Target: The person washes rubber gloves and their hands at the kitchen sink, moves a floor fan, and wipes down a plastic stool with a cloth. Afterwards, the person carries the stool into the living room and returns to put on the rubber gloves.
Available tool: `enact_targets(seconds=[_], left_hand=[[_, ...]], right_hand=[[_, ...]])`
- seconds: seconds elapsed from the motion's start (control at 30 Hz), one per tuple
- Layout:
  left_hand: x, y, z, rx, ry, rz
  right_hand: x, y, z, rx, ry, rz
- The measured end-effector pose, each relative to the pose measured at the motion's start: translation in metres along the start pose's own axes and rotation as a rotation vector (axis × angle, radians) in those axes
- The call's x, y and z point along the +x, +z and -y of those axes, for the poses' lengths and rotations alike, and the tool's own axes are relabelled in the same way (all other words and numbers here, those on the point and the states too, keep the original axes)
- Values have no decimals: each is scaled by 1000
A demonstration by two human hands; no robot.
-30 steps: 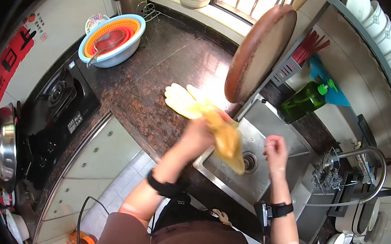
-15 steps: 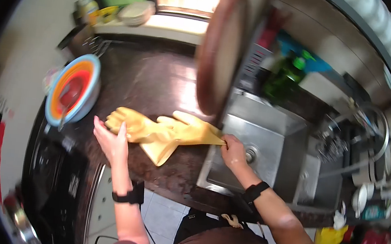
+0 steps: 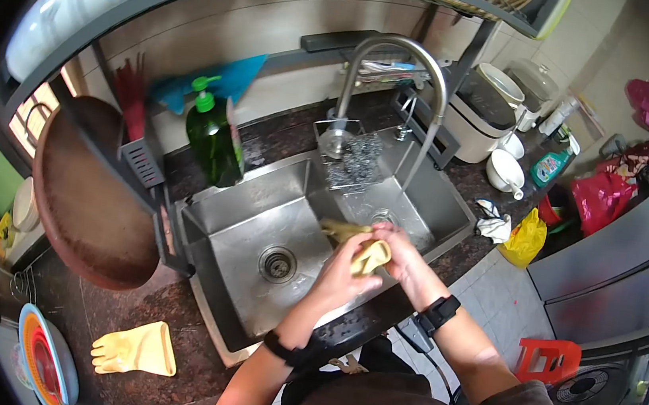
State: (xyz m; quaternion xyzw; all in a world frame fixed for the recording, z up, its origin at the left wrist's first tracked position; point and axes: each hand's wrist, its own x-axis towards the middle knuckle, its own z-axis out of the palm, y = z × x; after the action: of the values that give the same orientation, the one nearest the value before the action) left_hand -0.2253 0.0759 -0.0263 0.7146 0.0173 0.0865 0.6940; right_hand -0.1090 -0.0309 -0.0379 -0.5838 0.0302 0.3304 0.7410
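One yellow rubber glove [image 3: 371, 257] is bunched between my two hands over the front of the double sink [image 3: 211, 301], near its divider. My left hand [image 3: 338, 278] closes around the glove's near side. On its right side, my right hand [image 3: 404, 258] has its fingers wrapped around it. A second rubber glove [image 3: 138, 349] lies flat on the dark counter, left of the sink. Beyond my hands a curved tap [image 3: 436, 79] runs a thin stream of water into the right basin.
Behind the sink stands a green pump bottle [image 3: 213, 138]. A large round wooden board [image 3: 92, 200] leans at the left, above nested basins [image 3: 42, 358]. Steel scourers [image 3: 357, 158] sit by the tap. White bowls [image 3: 504, 173] and a spray bottle [image 3: 550, 166] stand at the right.
My view has swung right toward the sink. Both gloves lay together on the counter; now one is in my hands over the sink, and the other lies alone on the counter.
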Motion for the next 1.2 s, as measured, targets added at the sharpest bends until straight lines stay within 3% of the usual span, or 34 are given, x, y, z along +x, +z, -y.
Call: enact_targets(seconds=[0.03,0.07,0.17,0.23,0.3,0.33,0.5,0.57,0.63,0.7,0.83,0.9,0.97,1.03,1.1,1.17,1.2], left_hand=[[26,17,10,-64,-85,38],[51,36,22,-173,-32,-84],[114,66,27,-463,-220,-267],[152,79,38,-593,-268,-421],[181,91,40,-746,-214,-536],[192,94,46,-722,-216,-561],[216,104,45,-681,-189,-875],[213,105,53,-617,-145,-935],[213,108,43,-427,-192,-996],[212,109,28,-396,-142,-1035],[210,111,-8,-338,-62,-1020],[215,121,-22,-535,-126,-988],[218,126,-33,-624,-108,-970],[218,122,-31,-550,-94,-930],[213,118,-11,-482,-45,-945],[219,113,-11,-149,-113,-1035],[215,120,-29,-194,-69,-962]], right_hand=[[11,-18,10,111,35,-5],[27,-37,18,207,40,41],[65,-65,50,307,155,72],[60,-64,83,311,209,320],[96,-72,73,-98,-88,116],[98,-71,76,-129,-187,140],[159,-96,78,-374,-322,61],[173,-102,76,-542,-542,77],[171,-103,83,-551,-560,71],[165,-110,97,-548,-626,107],[139,-111,138,-372,-503,255],[138,-105,133,-296,-513,312],[136,-98,132,-133,-730,336],[143,-94,130,-103,-669,339],[155,-91,120,-293,-396,442],[158,-82,128,-318,-465,452],[147,-79,137,-212,-530,461]])
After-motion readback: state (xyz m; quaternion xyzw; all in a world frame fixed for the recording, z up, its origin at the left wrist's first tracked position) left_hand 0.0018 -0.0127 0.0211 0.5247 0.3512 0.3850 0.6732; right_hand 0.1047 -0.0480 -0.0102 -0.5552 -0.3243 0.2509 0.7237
